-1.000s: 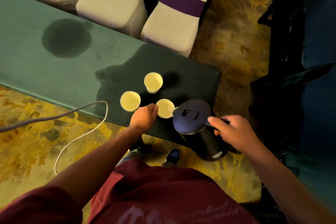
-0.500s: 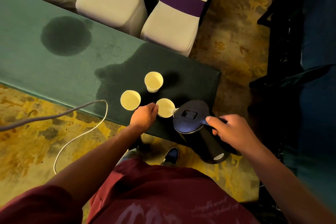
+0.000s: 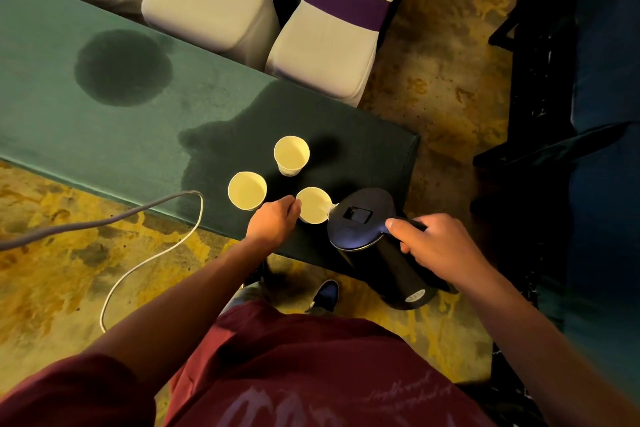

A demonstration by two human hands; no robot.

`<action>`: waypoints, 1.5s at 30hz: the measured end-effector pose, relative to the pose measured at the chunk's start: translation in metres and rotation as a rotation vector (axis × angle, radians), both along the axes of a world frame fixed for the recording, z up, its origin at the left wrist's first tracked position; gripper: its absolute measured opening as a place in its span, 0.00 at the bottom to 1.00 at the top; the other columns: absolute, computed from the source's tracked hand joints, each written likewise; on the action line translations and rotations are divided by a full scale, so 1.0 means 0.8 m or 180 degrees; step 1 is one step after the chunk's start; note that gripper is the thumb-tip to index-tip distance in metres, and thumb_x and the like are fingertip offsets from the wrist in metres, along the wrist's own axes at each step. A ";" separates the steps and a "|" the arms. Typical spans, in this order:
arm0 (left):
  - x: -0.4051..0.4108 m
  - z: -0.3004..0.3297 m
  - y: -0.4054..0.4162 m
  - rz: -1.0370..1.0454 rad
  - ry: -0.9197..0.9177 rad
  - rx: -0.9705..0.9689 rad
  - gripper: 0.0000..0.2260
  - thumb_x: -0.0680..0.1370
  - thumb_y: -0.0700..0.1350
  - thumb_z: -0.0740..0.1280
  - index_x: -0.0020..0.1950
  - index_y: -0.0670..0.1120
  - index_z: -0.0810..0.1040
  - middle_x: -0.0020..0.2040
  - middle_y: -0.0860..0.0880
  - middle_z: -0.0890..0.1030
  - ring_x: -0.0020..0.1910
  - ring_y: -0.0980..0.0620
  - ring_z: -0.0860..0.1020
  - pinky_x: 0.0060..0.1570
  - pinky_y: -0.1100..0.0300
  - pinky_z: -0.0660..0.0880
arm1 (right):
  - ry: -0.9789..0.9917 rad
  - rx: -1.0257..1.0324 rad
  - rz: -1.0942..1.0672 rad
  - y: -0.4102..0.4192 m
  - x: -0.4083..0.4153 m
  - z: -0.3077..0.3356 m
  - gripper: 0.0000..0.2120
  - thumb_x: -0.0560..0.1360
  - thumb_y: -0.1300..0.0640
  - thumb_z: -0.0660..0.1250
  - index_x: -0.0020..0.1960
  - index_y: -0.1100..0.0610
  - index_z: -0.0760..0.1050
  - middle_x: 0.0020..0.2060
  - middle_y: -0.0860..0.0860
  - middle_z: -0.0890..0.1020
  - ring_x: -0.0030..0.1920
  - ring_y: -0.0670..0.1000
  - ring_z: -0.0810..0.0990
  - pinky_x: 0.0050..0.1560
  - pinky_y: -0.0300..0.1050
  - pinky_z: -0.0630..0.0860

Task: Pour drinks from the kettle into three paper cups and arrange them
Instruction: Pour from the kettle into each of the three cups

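Note:
Three paper cups stand on the green table [image 3: 104, 135] near its right end: a far cup [image 3: 291, 154], a left cup [image 3: 246, 190] and a near cup [image 3: 313, 204]. My left hand [image 3: 273, 221] grips the near cup by its left side. My right hand [image 3: 438, 246] grips the handle of the black kettle [image 3: 367, 229]. The kettle is tilted, and its spout touches the near cup's right rim. Whether liquid is flowing cannot be made out.
Dark wet patches stain the tablecloth around the cups and further left [image 3: 123, 68]. Three white-covered chairs [image 3: 329, 42] stand behind the table. A grey cable [image 3: 149, 253] loops over the table's near edge onto the patterned floor. Dark furniture [image 3: 588, 114] stands to the right.
The kettle has tipped a little further toward the near cup, its base rising. My left hand stays on that cup.

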State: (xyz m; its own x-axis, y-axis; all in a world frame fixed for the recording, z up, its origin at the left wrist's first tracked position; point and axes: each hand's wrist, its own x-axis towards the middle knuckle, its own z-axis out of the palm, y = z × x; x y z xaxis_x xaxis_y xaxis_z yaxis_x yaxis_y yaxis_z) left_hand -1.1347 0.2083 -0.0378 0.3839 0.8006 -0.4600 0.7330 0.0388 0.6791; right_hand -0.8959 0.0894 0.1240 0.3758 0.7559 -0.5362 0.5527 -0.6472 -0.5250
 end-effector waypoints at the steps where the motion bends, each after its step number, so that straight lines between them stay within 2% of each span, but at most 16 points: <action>1: 0.000 0.000 0.000 0.0000 0.0001 -0.0009 0.17 0.85 0.54 0.56 0.46 0.44 0.76 0.39 0.44 0.82 0.39 0.45 0.81 0.45 0.44 0.79 | -0.0007 -0.0009 0.0000 0.000 0.000 0.000 0.24 0.73 0.35 0.67 0.29 0.53 0.79 0.19 0.47 0.75 0.20 0.42 0.73 0.22 0.38 0.65; 10: 0.000 0.001 0.001 -0.0021 0.0033 0.0015 0.17 0.84 0.55 0.56 0.45 0.45 0.76 0.38 0.45 0.82 0.38 0.46 0.81 0.44 0.45 0.80 | -0.0004 -0.0067 0.0065 0.001 -0.002 -0.005 0.25 0.75 0.38 0.68 0.29 0.55 0.78 0.17 0.46 0.73 0.18 0.42 0.70 0.20 0.35 0.61; 13: -0.001 0.001 0.000 0.0018 0.0023 -0.0008 0.18 0.84 0.55 0.56 0.43 0.46 0.75 0.37 0.45 0.82 0.37 0.46 0.81 0.43 0.44 0.79 | 0.0083 -0.0028 -0.0016 -0.004 0.000 -0.009 0.21 0.75 0.39 0.68 0.30 0.51 0.79 0.18 0.45 0.74 0.20 0.41 0.73 0.25 0.41 0.66; 16: -0.001 -0.001 0.000 0.0049 0.0012 -0.0021 0.18 0.84 0.55 0.56 0.43 0.45 0.75 0.36 0.44 0.82 0.37 0.45 0.81 0.42 0.44 0.79 | 0.0274 0.0086 -0.0206 -0.010 0.001 -0.013 0.18 0.77 0.43 0.69 0.30 0.45 0.80 0.19 0.43 0.75 0.21 0.40 0.73 0.29 0.42 0.66; 22: 0.001 0.001 -0.002 0.0108 0.0012 -0.0069 0.18 0.84 0.56 0.55 0.38 0.50 0.72 0.35 0.46 0.81 0.37 0.46 0.81 0.42 0.45 0.78 | 0.0601 0.0378 -0.0465 -0.022 0.007 -0.018 0.23 0.79 0.47 0.69 0.26 0.49 0.77 0.18 0.43 0.73 0.20 0.41 0.71 0.23 0.37 0.65; 26: 0.004 0.005 -0.005 0.0189 0.0050 -0.0126 0.18 0.84 0.56 0.55 0.39 0.49 0.73 0.36 0.46 0.81 0.37 0.46 0.80 0.42 0.46 0.78 | 0.0907 0.0539 -0.0503 -0.032 0.018 -0.023 0.22 0.81 0.50 0.68 0.28 0.52 0.76 0.20 0.46 0.72 0.22 0.45 0.70 0.26 0.43 0.65; 28: 0.005 0.010 -0.008 0.0243 0.0112 -0.0104 0.19 0.84 0.57 0.55 0.39 0.50 0.73 0.35 0.46 0.81 0.36 0.47 0.80 0.40 0.47 0.77 | 0.0916 0.0623 -0.0494 -0.037 0.023 -0.025 0.22 0.81 0.51 0.68 0.28 0.50 0.78 0.21 0.46 0.73 0.22 0.43 0.71 0.26 0.40 0.65; 30: 0.005 0.014 -0.013 0.0323 0.0223 -0.0016 0.20 0.83 0.59 0.54 0.39 0.49 0.74 0.35 0.47 0.81 0.36 0.47 0.81 0.39 0.48 0.78 | 0.0948 0.0688 -0.0516 -0.038 0.028 -0.025 0.20 0.79 0.50 0.69 0.29 0.50 0.79 0.21 0.46 0.73 0.22 0.43 0.71 0.25 0.39 0.65; 33: 0.000 0.021 -0.017 0.0493 0.0323 0.0187 0.21 0.83 0.60 0.55 0.39 0.49 0.74 0.34 0.47 0.80 0.35 0.47 0.81 0.37 0.50 0.78 | 0.1169 0.0806 -0.0740 -0.037 0.038 -0.021 0.19 0.72 0.43 0.69 0.30 0.56 0.78 0.25 0.54 0.73 0.25 0.49 0.71 0.28 0.44 0.63; 35: -0.005 0.027 -0.014 0.0580 0.0436 0.0460 0.18 0.82 0.60 0.57 0.39 0.50 0.73 0.33 0.51 0.79 0.33 0.49 0.80 0.33 0.54 0.75 | 0.1185 0.0855 -0.0784 -0.032 0.049 -0.020 0.20 0.71 0.42 0.70 0.31 0.58 0.79 0.27 0.56 0.74 0.26 0.51 0.72 0.29 0.45 0.65; 38: -0.010 0.044 0.006 0.0704 0.0626 0.0995 0.11 0.81 0.57 0.61 0.45 0.52 0.75 0.34 0.53 0.77 0.31 0.53 0.75 0.30 0.60 0.69 | 0.1171 0.0904 -0.0652 -0.018 0.063 -0.015 0.20 0.69 0.40 0.70 0.31 0.57 0.79 0.25 0.54 0.74 0.25 0.49 0.71 0.29 0.44 0.65; 42: -0.010 0.056 0.053 0.0797 0.0567 0.1309 0.10 0.81 0.53 0.63 0.53 0.49 0.81 0.45 0.47 0.84 0.42 0.44 0.81 0.39 0.55 0.76 | 0.1009 0.0956 -0.0584 0.012 0.074 -0.012 0.23 0.66 0.35 0.68 0.35 0.56 0.82 0.27 0.53 0.78 0.27 0.48 0.74 0.31 0.46 0.68; 45: -0.008 0.048 0.091 0.0631 0.0562 0.1397 0.13 0.81 0.52 0.63 0.60 0.49 0.82 0.54 0.45 0.85 0.51 0.42 0.82 0.47 0.52 0.78 | 0.0922 0.1005 -0.0541 0.041 0.075 -0.011 0.22 0.66 0.35 0.69 0.34 0.54 0.82 0.26 0.50 0.78 0.28 0.49 0.75 0.32 0.46 0.68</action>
State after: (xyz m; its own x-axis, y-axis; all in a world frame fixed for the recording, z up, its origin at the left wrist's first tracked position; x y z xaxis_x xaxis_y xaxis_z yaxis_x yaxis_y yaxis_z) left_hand -1.1409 0.2807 0.0003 0.1519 0.9825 -0.1082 0.8454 -0.0724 0.5291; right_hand -0.8359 0.1225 0.1154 0.3769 0.8397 -0.3909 0.2539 -0.4995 -0.8282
